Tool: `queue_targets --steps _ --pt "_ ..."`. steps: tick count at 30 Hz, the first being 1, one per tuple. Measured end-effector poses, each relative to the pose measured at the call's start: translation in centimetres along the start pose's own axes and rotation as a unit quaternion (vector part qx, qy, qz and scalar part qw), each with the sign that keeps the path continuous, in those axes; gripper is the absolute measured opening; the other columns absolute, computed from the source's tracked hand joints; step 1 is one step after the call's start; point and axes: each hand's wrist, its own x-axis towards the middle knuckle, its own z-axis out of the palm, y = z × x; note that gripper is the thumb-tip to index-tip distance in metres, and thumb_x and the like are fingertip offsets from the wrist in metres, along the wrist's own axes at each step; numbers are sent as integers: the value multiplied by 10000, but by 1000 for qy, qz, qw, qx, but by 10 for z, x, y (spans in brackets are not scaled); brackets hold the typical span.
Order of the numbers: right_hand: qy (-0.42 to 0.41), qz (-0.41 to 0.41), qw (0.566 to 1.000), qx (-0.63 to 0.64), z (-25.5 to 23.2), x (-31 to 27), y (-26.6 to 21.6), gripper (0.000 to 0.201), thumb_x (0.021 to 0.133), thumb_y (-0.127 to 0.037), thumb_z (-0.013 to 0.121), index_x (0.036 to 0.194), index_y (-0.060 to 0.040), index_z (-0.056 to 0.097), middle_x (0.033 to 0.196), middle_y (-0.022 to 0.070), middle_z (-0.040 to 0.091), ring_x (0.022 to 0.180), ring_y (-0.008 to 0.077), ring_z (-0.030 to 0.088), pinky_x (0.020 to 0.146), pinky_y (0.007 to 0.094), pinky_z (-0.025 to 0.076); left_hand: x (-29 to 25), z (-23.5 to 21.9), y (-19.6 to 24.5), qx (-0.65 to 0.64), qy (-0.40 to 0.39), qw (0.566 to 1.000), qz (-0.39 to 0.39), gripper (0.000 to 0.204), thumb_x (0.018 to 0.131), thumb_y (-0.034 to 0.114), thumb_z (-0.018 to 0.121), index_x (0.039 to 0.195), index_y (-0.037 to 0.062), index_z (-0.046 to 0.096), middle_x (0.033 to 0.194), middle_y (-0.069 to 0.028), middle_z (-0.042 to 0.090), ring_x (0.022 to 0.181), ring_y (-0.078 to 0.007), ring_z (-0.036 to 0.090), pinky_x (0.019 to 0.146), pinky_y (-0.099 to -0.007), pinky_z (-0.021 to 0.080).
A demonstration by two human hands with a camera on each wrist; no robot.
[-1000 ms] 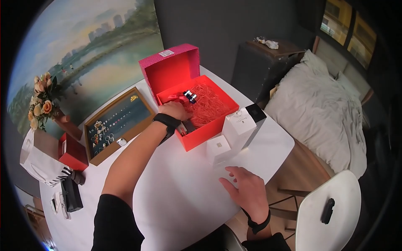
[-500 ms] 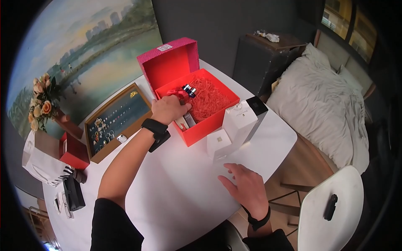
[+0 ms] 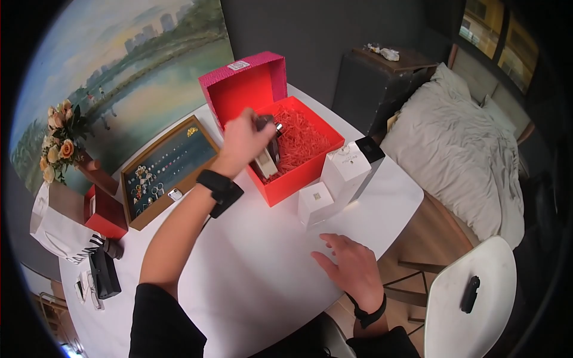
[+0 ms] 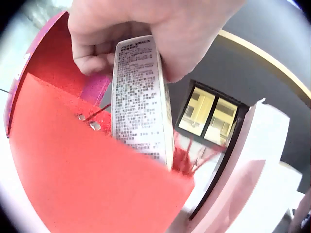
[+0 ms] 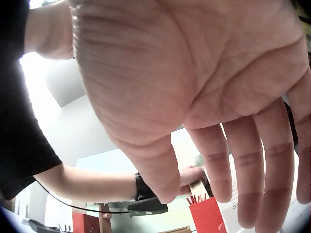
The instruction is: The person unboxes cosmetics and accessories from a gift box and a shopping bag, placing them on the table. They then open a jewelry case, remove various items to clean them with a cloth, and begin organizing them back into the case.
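At the near left side of the red box (image 3: pixel 296 185), my left hand (image 3: pixel 240 142) pinches a small pale box (image 3: pixel 267 162), tilted on end over the red shredded paper (image 3: pixel 303 138). Dense print covers the face of this box (image 4: pixel 137 97) in the left wrist view, where thumb and fingers of the hand (image 4: pixel 150 24) grip its top. Part of a shiny dark item (image 3: pixel 278 127) shows beside the fingers. My right hand (image 3: pixel 353 269) hovers over the table's near right, fingers spread and holding nothing; its palm (image 5: pixel 194 68) fills the right wrist view.
White boxes (image 3: pixel 346 171) and a smaller white box (image 3: pixel 316 204) stand right of the red box. Left are a framed jewellery tray (image 3: pixel 140 222), a paper bag (image 3: pixel 59 230), a black case (image 3: pixel 105 275) and flowers (image 3: pixel 62 143). A white chair (image 3: pixel 441 322) stands at right.
My left hand has risen inside the red box, and the small pale box that lay low in its near corner is now gripped and tipped up. My right hand has barely moved.
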Motion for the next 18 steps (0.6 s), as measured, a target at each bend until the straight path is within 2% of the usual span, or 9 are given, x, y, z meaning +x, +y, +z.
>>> queue_targets --steps 3,6,8,11,12,13,15,16,18 --pt "-3 19 1000 -4 1 0 1 324 837 -285 649 1038 -39 586 753 111 610 663 290 625 563 366 500 2 -36 9 -73 61 995 -5 358 771 322 661 767 -20 554 637 -133 593 585 -255 599 589 -349 474" --pt "-4 18 1000 -7 3 0 0 315 839 -283 645 1028 -38 586 745 110 600 656 291 620 563 367 498 -30 -64 13 -102 15 995 9 346 811 297 660 704 -6 531 551 -61 511 508 -119 474 503 -283 408" --pt "-46 42 998 -1 7 1 -2 312 834 -292 651 1036 -61 600 862 120 658 782 298 644 670 364 508 -68 -56 9 -98 -8 995 26 309 778 248 697 698 -1 531 548 -68 504 507 -99 476 492 -277 416" --pt "-82 38 996 -23 14 4 -9 325 838 -301 642 1040 -50 599 854 124 653 787 314 640 672 374 507 -114 -32 13 -77 -81 992 62 274 742 229 716 767 4 562 585 -106 532 503 -212 550 510 -307 454" --pt "-84 37 995 -25 17 6 -10 325 838 -301 642 1040 -50 599 854 124 653 787 314 640 672 374 507 -123 -19 8 -71 -84 989 99 246 761 189 722 851 -1 593 656 -87 573 535 -146 541 519 -273 456" --pt "-84 30 996 -22 20 8 -10 330 839 -297 639 1048 -45 595 860 129 656 795 319 640 678 380 508 -129 -9 7 -74 -82 989 97 246 761 189 722 851 -1 593 656 -87 573 535 -146 541 519 -273 456" --pt "-83 25 996 -22 23 12 -10 335 841 -294 635 1055 -40 590 866 135 660 804 323 640 683 385 509 -138 6 10 -64 -93 985 129 269 751 194 729 856 -11 590 730 -127 595 557 -209 575 539 -304 484" --pt "-79 39 996 -15 24 14 -11 339 839 -280 637 1067 -36 583 874 142 663 809 326 642 692 391 509 -141 10 12 -73 -105 985 112 235 755 194 709 852 20 584 719 -118 574 642 -292 612 580 -351 513" --pt "-75 51 996 -7 27 18 -10 344 836 -267 638 1079 -31 577 882 150 667 814 330 643 700 397 509 -146 13 14 -80 -106 982 132 246 754 203 715 866 24 589 743 -109 577 641 -288 613 586 -353 517"
